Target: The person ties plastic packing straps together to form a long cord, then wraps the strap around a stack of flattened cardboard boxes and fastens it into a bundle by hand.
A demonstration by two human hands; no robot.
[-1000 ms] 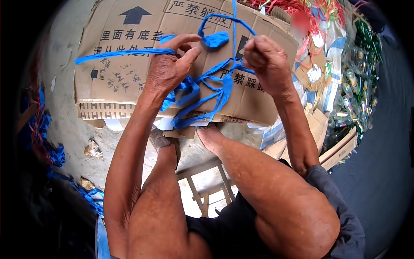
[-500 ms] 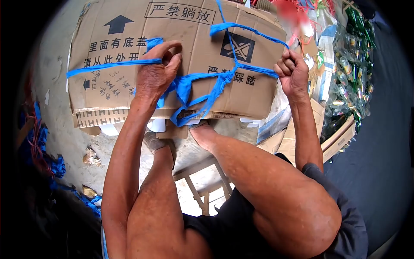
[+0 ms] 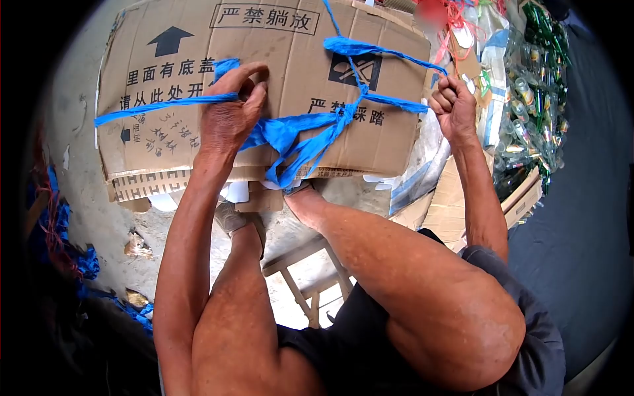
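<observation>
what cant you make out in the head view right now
Head view:
Some print on the cardboard: hidden by the left hand.
Blue strip: one strand cut off by the top edge.
Labels on the bottles: too small to read.
Red patch: blurred.

Worn: blk shorts [image 3: 343, 360], ~6 o'clock, too dark for detail; legs [image 3: 422, 297] bare below hem. Dk grey sleeve [image 3: 543, 328], ~4 o'clock, loose, creased. L shoe [image 3: 229, 219], ~9 o'clock, low-cut, greyish. R shoe [image 3: 295, 190], nr ctr, mostly hidden, shape unclear. L hand [image 3: 232, 109], ~10–11 o'clock, & R hand [image 3: 454, 107], ~2 o'clock: bare, forearms [image 3: 191, 244] likewise.
</observation>
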